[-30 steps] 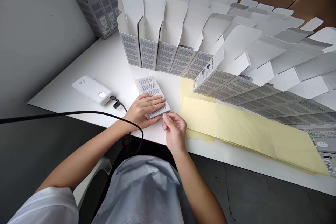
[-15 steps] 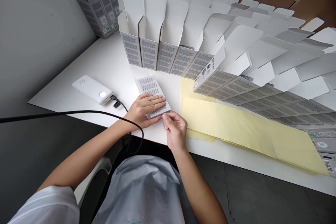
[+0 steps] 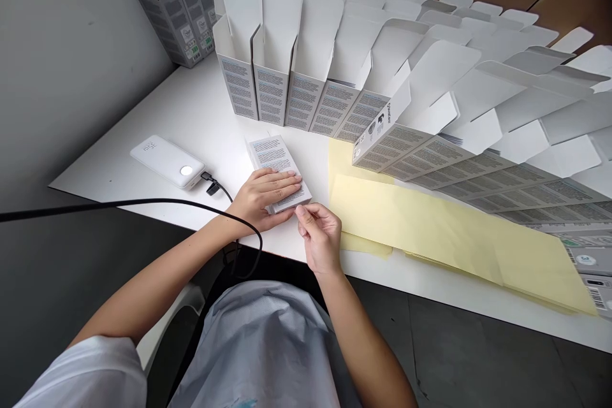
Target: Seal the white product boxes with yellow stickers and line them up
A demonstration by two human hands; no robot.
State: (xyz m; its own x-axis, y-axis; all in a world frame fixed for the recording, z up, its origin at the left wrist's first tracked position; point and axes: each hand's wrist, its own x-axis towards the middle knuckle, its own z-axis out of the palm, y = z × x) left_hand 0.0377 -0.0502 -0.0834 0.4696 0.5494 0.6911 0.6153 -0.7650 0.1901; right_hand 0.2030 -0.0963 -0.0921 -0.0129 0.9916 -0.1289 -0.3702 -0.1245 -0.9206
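Observation:
A small white printed carton (image 3: 273, 152) lies at a slant on the white table, its text face up. Across its near half rests my left hand (image 3: 268, 196), fingers together and flat on top, thumb along the near edge, holding it against the table. At the carton's near right corner, my right hand (image 3: 319, 229) is closed, thumb pressed to the curled index finger. Whatever sits in that pinch is too small or hidden to make out. The carton's near end is partly covered by both hands.
Rows of open-topped cartons (image 3: 306, 95) with raised flaps stand behind and to the right. Yellow paper sheets (image 3: 430, 226) lie right of my hands. A white power bank (image 3: 165, 159) is on the left, its black cable (image 3: 143, 202) looping over my left wrist. The table's edge is near me.
Both hands keep nearly the same place on the carton. The whole view has shifted very slightly.

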